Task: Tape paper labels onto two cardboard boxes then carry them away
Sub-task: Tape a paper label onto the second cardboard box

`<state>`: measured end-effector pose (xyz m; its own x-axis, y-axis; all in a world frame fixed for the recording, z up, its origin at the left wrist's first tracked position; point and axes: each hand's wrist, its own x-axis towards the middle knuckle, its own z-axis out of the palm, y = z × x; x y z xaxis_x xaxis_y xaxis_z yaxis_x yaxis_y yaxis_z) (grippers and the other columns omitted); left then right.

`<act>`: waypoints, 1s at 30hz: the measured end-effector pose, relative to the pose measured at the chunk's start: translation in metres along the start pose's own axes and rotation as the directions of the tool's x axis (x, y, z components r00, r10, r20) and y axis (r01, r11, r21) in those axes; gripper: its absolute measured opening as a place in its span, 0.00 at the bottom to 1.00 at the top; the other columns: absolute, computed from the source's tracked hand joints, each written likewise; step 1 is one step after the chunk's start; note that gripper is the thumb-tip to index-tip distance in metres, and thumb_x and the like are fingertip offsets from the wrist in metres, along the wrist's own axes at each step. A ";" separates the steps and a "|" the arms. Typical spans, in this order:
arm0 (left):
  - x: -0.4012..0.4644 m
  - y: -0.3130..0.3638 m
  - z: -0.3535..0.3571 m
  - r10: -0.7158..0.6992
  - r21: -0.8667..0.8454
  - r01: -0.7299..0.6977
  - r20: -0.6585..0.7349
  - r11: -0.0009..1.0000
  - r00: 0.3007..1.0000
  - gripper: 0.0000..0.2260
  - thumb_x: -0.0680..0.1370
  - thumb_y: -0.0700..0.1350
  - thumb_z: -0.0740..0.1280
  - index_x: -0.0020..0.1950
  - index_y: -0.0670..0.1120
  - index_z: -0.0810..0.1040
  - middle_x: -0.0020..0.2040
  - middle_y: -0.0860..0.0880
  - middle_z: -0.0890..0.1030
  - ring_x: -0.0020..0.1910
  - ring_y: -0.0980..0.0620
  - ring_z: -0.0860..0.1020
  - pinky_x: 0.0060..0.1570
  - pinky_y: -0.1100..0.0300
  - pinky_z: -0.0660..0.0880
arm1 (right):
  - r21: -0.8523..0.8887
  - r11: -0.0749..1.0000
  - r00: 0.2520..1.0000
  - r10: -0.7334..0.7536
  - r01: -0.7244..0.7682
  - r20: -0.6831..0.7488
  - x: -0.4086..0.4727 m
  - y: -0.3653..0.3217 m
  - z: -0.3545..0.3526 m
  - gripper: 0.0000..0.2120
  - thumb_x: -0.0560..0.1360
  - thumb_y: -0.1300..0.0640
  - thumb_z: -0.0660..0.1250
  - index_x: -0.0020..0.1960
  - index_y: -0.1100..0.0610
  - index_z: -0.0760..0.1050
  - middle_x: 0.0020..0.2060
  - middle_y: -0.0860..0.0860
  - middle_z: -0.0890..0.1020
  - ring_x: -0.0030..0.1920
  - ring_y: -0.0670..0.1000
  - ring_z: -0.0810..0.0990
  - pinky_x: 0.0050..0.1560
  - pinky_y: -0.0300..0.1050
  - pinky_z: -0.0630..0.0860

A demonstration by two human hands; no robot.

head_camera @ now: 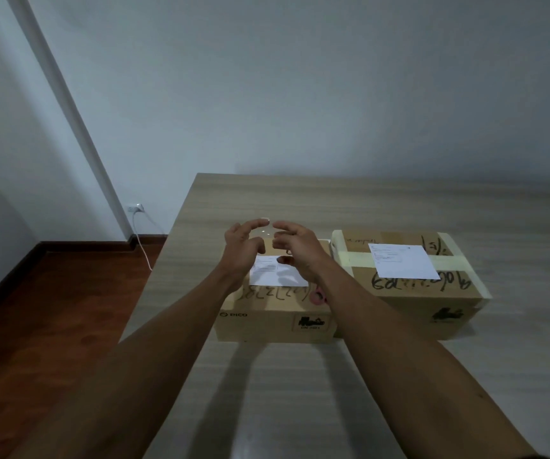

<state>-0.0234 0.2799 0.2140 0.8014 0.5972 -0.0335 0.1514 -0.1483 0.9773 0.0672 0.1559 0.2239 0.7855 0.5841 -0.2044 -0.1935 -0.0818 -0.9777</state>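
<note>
From the head view, two brown cardboard boxes are seen side by side on the pale wood-grain table (pixel 300 392), long axes running left to right; the left cardboard box (pixel 267 321) bears a white paper label (pixel 267 274) lying flat on top, the right cardboard box (pixel 409 298) a white paper sheet (pixel 403 261) over a band of pale tape. A strip of clear tape (pixel 265 228), barely visible, is pinched between the left hand (pixel 242 248) and right hand (pixel 295 246), raised above the left box. Black scrawl is carried on both lids.

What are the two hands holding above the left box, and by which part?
A clear strip of tape, it seems, stretched between the left hand and the right hand, pinched at its ends; it is faint.
</note>
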 end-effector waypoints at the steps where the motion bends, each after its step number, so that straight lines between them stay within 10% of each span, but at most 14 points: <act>1: -0.001 0.003 0.001 0.008 -0.008 -0.008 0.010 1.000 1.000 0.27 0.63 0.40 0.64 0.55 0.64 0.83 0.72 0.42 0.67 0.71 0.45 0.68 0.70 0.45 0.72 | 0.020 1.000 1.000 0.003 -0.004 0.011 0.000 -0.003 0.001 0.18 0.79 0.65 0.65 0.66 0.52 0.80 0.53 0.53 0.82 0.54 0.51 0.82 0.43 0.47 0.78; 12: -0.010 0.018 0.003 0.009 -0.031 -0.008 0.028 0.999 1.000 0.28 0.63 0.40 0.64 0.58 0.62 0.82 0.75 0.36 0.61 0.72 0.39 0.68 0.71 0.47 0.70 | -0.001 1.000 1.000 -0.008 0.008 -0.015 0.002 -0.005 0.002 0.10 0.76 0.57 0.74 0.53 0.62 0.84 0.46 0.52 0.85 0.50 0.50 0.82 0.43 0.47 0.73; 18: -0.020 0.009 0.001 0.132 0.147 -0.138 0.048 0.980 0.990 0.32 0.74 0.31 0.63 0.70 0.60 0.74 0.82 0.46 0.46 0.59 0.54 0.72 0.53 0.62 0.73 | -0.035 0.999 1.000 0.029 -0.029 -0.002 -0.001 -0.013 -0.004 0.11 0.75 0.58 0.75 0.54 0.64 0.84 0.45 0.50 0.86 0.47 0.49 0.81 0.42 0.47 0.72; 22: -0.025 -0.009 0.000 0.263 0.566 -0.234 0.033 0.790 0.964 0.37 0.72 0.38 0.66 0.76 0.66 0.64 0.83 0.46 0.41 0.68 0.44 0.72 0.66 0.41 0.70 | -0.124 0.990 0.997 0.065 -0.060 0.036 -0.001 -0.024 -0.016 0.10 0.75 0.59 0.75 0.52 0.65 0.85 0.46 0.51 0.86 0.47 0.49 0.80 0.39 0.45 0.72; 26: -0.030 -0.022 0.004 0.285 0.805 -0.209 0.052 0.555 0.957 0.40 0.73 0.45 0.69 0.81 0.63 0.54 0.82 0.45 0.32 0.75 0.46 0.64 0.70 0.41 0.59 | -0.285 0.958 0.996 0.060 -0.038 0.068 0.003 -0.031 -0.029 0.08 0.75 0.61 0.75 0.50 0.66 0.84 0.46 0.56 0.86 0.46 0.50 0.79 0.37 0.44 0.71; 30: -0.023 -0.021 0.005 0.073 0.710 0.044 -0.133 0.703 0.988 0.32 0.78 0.53 0.68 0.80 0.52 0.61 0.82 0.45 0.34 0.77 0.41 0.61 0.74 0.40 0.56 | -0.435 0.900 0.995 0.051 -0.009 0.086 0.003 -0.032 -0.038 0.11 0.75 0.61 0.75 0.52 0.69 0.83 0.43 0.56 0.84 0.42 0.49 0.78 0.37 0.45 0.71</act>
<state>-0.0424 0.2649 0.1928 0.7262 0.6843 0.0658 0.5522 -0.6377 0.5370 0.0986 0.1298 0.2530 0.7213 0.6462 -0.2493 0.0747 -0.4304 -0.8996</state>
